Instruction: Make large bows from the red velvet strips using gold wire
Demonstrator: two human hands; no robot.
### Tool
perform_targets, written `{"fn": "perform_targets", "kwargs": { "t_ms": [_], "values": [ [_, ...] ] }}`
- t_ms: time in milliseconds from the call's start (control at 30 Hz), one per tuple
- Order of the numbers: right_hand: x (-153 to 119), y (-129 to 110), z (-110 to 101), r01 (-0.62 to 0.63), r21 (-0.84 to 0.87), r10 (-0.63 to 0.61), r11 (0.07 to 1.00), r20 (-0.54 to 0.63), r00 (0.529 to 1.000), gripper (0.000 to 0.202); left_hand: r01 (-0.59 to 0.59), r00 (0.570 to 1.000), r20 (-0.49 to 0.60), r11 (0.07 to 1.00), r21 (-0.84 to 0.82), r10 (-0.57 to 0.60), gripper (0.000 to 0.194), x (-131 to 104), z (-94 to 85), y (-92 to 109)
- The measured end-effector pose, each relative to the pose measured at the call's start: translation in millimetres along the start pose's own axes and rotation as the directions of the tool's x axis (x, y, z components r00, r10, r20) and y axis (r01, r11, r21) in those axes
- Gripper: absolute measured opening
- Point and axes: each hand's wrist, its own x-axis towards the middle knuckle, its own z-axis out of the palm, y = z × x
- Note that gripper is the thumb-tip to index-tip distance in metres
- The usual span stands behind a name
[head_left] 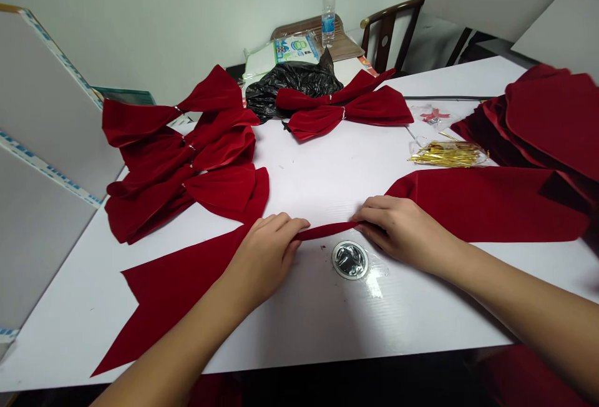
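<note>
A long red velvet ribbon (pixel 327 230) lies across the white table, bunched into a narrow strip between my hands. My left hand (pixel 274 248) pinches it left of centre, and its notched tail spreads toward the table's front left. My right hand (pixel 393 229) grips the strip on the other side, with the wide flat end reaching right. Tied red bows (pixel 219 145) are piled at the left, their middles bound with shiny ties. More red bows (pixel 350 110) rest at the back. Gold twist ties (pixel 449 154) lie in a clear packet beyond my right hand.
The white table (pixel 299 319) has a round grommet (pixel 350 260) near its front. Red fabric pieces (pixel 552 120) are stacked at the right. A black plastic bag (pixel 294 85) and a water bottle (pixel 328 14) stand at the back, near a wooden chair (pixel 390 35). White panels (pixel 47 82) border the left side.
</note>
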Motion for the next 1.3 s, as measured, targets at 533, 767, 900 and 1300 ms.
{"fn": "perform_targets", "kwargs": {
  "t_ms": [533, 767, 900, 1300],
  "values": [
    [-1, -3, -1, 0.06, -0.075, -0.058, 0.995, 0.023, 0.998, 0.021, -0.075, 0.993, -0.089, 0.997, 0.028, 0.077, 0.014, 32, 23.5, 21],
    [2, -14, -1, 0.163, -0.234, -0.16, 0.958, 0.033, 0.987, 0.018, -0.091, 0.99, -0.106, 0.996, 0.02, 0.093, 0.02, 34, 30.6, 24],
    [4, -15, 7, 0.155, -0.188, -0.159, 0.97, -0.006, 0.987, 0.016, -0.07, 0.993, -0.098, 0.997, 0.017, 0.071, 0.024, 35, 32.2, 26],
    [2, -5, 14, 0.13, -0.04, -0.132, 0.991, -0.047, 0.99, 0.018, -0.081, 0.994, -0.072, 0.995, -0.059, 0.077, 0.016, 30, 24.8, 21]
  ]
}}
